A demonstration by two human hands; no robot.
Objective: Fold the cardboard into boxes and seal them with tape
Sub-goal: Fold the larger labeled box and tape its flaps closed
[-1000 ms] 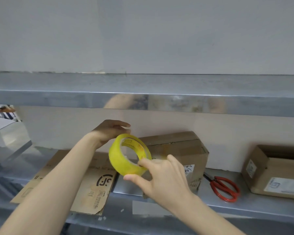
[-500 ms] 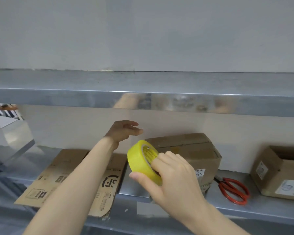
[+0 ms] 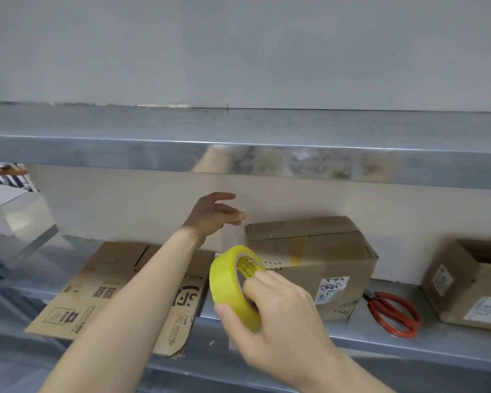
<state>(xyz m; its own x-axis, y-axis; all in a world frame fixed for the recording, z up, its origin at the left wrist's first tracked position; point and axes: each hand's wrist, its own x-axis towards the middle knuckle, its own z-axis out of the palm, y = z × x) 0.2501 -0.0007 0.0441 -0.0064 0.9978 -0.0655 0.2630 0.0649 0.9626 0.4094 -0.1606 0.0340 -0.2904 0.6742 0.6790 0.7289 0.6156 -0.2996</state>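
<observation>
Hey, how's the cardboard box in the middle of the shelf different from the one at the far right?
The middle box is closed, its flaps down; the right box stands open on top. The middle box carries a handwritten white label, the right box printed ones. Both are brown cardboard on the metal shelf.

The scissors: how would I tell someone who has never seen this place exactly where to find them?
Start at the lower metal shelf and look along its right part. There the scissors lie flat on the metal, between the closed cardboard box with a handwritten label and the open box at the far right. They are the only red thing on the shelf.
</observation>
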